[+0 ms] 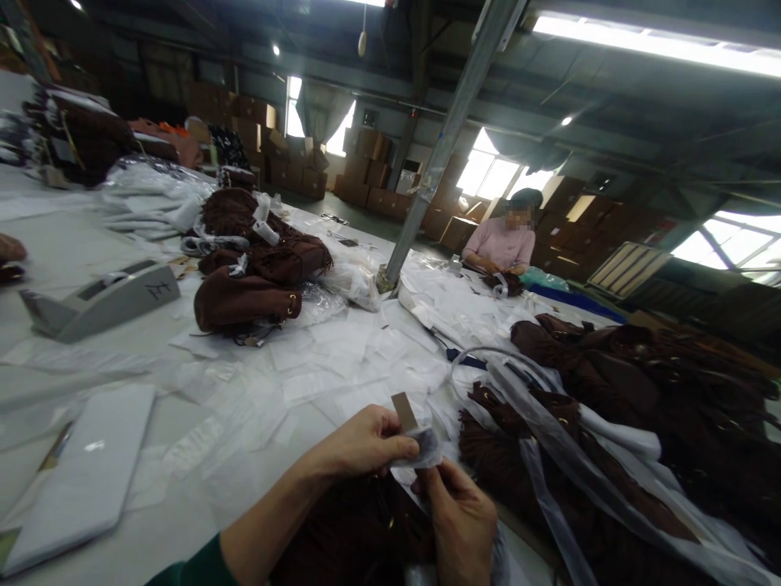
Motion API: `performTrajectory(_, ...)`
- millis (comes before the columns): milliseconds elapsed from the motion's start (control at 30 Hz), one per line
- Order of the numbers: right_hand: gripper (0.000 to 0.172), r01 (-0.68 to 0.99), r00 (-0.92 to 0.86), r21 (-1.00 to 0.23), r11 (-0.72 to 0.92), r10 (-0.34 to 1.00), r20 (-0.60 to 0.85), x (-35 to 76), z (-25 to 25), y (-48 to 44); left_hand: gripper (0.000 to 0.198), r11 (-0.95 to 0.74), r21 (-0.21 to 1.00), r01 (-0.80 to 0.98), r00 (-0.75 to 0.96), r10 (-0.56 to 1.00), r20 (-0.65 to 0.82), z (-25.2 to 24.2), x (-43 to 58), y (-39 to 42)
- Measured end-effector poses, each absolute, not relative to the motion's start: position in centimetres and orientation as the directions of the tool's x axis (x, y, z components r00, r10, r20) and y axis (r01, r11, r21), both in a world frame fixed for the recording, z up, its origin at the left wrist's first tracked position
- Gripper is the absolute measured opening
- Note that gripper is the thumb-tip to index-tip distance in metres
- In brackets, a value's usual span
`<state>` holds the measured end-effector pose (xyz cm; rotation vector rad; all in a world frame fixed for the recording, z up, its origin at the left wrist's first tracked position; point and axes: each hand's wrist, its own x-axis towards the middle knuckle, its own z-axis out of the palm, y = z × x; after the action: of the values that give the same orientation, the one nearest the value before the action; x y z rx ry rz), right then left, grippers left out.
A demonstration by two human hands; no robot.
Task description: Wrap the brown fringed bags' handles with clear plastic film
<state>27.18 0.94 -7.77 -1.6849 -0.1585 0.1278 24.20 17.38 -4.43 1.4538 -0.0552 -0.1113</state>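
My left hand (366,443) is closed, thumb over fingers, on a small piece of whitish translucent wrapping (424,446). A flat brown strip (403,411) sticks up out of that wrapping, beside the left fingertips. Just below and to the right, my right hand (460,513) pinches the wrapping's lower side; what else is between its fingers is hidden. Under both hands lies a dark brown bag (347,533) with a small gold-coloured metal part. Its lower portion runs out of view, and the hands cover some of it.
Brown fringed bags (518,439) with clear plastic lie at right. A brown drawstring bag (244,301), a grey tape dispenser (103,297) and a white packet (85,472) are at left. White sheets cover the table around a metal post (448,138). Across sits a person (503,240).
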Motion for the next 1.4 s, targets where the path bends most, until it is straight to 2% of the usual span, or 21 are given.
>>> performTrajectory(100, 0.042, -0.010, 0.978, -1.000, 0.008, 0.210, -0.009, 27.1, -7.2, 1.2, 0.029, 0.113, 0.993, 0.032, 0.998, -0.049, -0.026, -4.7, 24.4, 17.5)
performTrajectory(267, 0.040, 0.009, 0.968, -0.998, 0.058, 0.250, 0.023, 26.8, -6.5, 1.0, 0.035, 0.081, 0.993, 0.084, 0.996, 0.008, -0.085, -4.7, 24.5, 18.0)
performTrajectory(400, 0.030, 0.143, 0.956, -0.984, 0.107, 0.242, 0.165, 27.1, -7.2, 0.3, 0.039, 0.085, 0.990, 0.109, 0.993, 0.023, -0.112, -4.2, 24.4, 18.2)
performTrajectory(500, 0.019, 0.293, 0.886, -0.949, 0.114, 0.340, 0.315, 27.6, -7.7, -0.3, 0.038, 0.072, 0.992, 0.108, 0.994, 0.009, -0.109, -4.0, 24.3, 18.3)
performTrajectory(567, 0.026, 0.349, 0.819, -0.925, 0.152, 0.430, 0.380, 27.6, -7.8, -0.5, 0.036, 0.059, 0.994, 0.090, 0.996, -0.002, -0.090, -4.1, 24.3, 18.4)
performTrajectory(633, 0.037, 0.360, 0.794, -0.919, 0.162, 0.464, 0.393, 27.4, -7.7, -0.4, 0.033, 0.045, 0.996, 0.072, 0.997, -0.017, -0.071, -4.3, 24.3, 18.6)
performTrajectory(667, 0.036, 0.369, 0.804, -0.920, 0.129, 0.453, 0.386, 27.3, -7.6, -0.4, 0.032, 0.035, 0.997, 0.073, 0.997, -0.030, -0.072, -4.3, 24.2, 18.6)
performTrajectory(733, 0.022, 0.422, 0.834, -0.906, -0.003, 0.394, 0.387, 27.1, -7.4, -0.2, 0.027, 0.013, 0.996, 0.086, 0.994, -0.070, -0.085, -4.3, 24.1, 18.6)
performTrajectory(800, 0.013, 0.529, 0.818, -0.838, -0.135, 0.344, 0.461, 27.1, -7.2, -0.2, 0.024, -0.008, 0.997, 0.071, 0.991, -0.113, -0.072, -4.2, 24.0, 18.4)
performTrajectory(900, 0.017, 0.711, 0.697, -0.665, -0.228, 0.352, 0.625, 27.6, -7.0, -0.3, 0.020, -0.050, 0.998, -0.022, 0.985, -0.175, 0.013, -4.5, 23.8, 17.8)
performTrajectory(1000, 0.021, 0.785, 0.615, -0.557, -0.271, 0.443, 0.652, 28.2, -7.1, -0.4, 0.018, -0.232, 0.972, -0.030, 0.987, -0.161, -0.008, -5.5, 23.8, 17.3)
performTrajectory(1067, 0.020, 0.781, 0.611, -0.565, -0.266, 0.509, 0.606, 28.5, -7.3, -0.3, 0.018, -0.373, 0.928, 0.010, 0.992, -0.116, -0.057, -6.1, 23.8, 17.1)
performTrajectory(1133, 0.017, 0.739, 0.648, -0.622, -0.259, 0.526, 0.551, 28.6, -7.7, -0.3, 0.017, -0.433, 0.902, 0.000, 0.990, -0.128, -0.061, -6.3, 23.8, 17.1)
performTrajectory(1200, 0.014, 0.661, 0.730, -0.688, -0.299, 0.467, 0.498, 28.6, -8.0, -0.3, 0.011, -0.391, 0.918, -0.062, 0.978, -0.207, -0.022, -6.1, 23.9, 17.3)
performTrajectory(1300, 0.023, 0.563, 0.824, -0.735, -0.377, 0.326, 0.464, 28.4, -8.0, -0.5, 0.013, -0.255, 0.964, -0.081, 0.956, -0.294, 0.002, -5.5, 24.0, 17.5)
performTrajectory(1333, 0.023, 0.568, 0.821, -0.728, -0.384, 0.315, 0.475, 28.4, -7.9, -0.5, 0.016, -0.218, 0.975, -0.053, 0.955, -0.295, -0.014, -5.4, 24.0, 17.5)
performTrajectory(1400, 0.017, 0.650, 0.758, -0.664, -0.368, 0.375, 0.534, 28.4, -7.6, -0.5, 0.024, -0.170, 0.985, 0.018, 0.961, -0.270, -0.064, -5.3, 24.2, 17.6)
